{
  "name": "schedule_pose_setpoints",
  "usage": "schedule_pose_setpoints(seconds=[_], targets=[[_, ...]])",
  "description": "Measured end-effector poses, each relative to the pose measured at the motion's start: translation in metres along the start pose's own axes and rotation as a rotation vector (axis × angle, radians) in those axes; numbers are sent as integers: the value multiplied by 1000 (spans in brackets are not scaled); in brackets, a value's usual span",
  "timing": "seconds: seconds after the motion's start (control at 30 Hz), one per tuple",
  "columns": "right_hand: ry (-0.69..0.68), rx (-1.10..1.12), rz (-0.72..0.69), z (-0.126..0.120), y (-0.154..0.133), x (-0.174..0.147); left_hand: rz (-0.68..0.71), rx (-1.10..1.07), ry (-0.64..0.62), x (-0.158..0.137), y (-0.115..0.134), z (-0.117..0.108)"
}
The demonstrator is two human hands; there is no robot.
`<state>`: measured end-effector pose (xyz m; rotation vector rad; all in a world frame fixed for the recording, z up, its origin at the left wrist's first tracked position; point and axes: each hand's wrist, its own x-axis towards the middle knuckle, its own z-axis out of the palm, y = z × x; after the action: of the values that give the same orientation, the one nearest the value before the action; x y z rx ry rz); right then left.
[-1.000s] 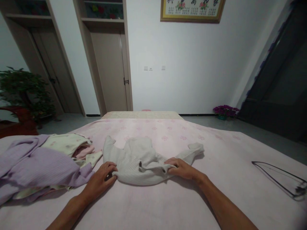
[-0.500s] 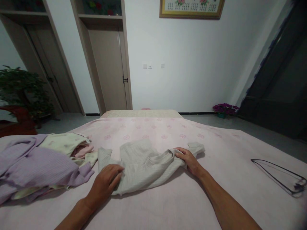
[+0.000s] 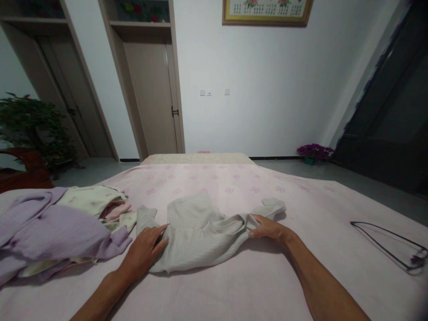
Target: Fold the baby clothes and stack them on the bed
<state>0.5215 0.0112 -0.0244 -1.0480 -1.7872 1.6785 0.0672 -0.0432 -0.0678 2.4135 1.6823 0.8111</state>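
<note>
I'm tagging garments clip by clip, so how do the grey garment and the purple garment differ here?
Colour: the grey garment is pale grey; the purple garment is lilac.
Place: the grey garment lies on the pink cover; the purple garment lies over other clothes.
Contact: the left hand and right hand touch the grey garment; neither grips the purple garment.
Shared: both are creased.

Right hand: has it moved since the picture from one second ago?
Yes, to the right: judged against the purple flowers, the right hand has shifted sideways, closing much of the left-right gap to them in this view.
</note>
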Motion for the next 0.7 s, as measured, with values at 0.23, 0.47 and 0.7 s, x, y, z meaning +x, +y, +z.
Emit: schedule_pose_setpoints(seconds=[0.23,0.47,0.7], targets=[[-56,-109,-19,3,-5,2,-59,-12,58,3,2,3],[367,-161,-88,4,12,22,-99,-255,131,-5,3,-11],[692,-292,-166,-5,8,24,-92,-283,90,-5,3,-10]])
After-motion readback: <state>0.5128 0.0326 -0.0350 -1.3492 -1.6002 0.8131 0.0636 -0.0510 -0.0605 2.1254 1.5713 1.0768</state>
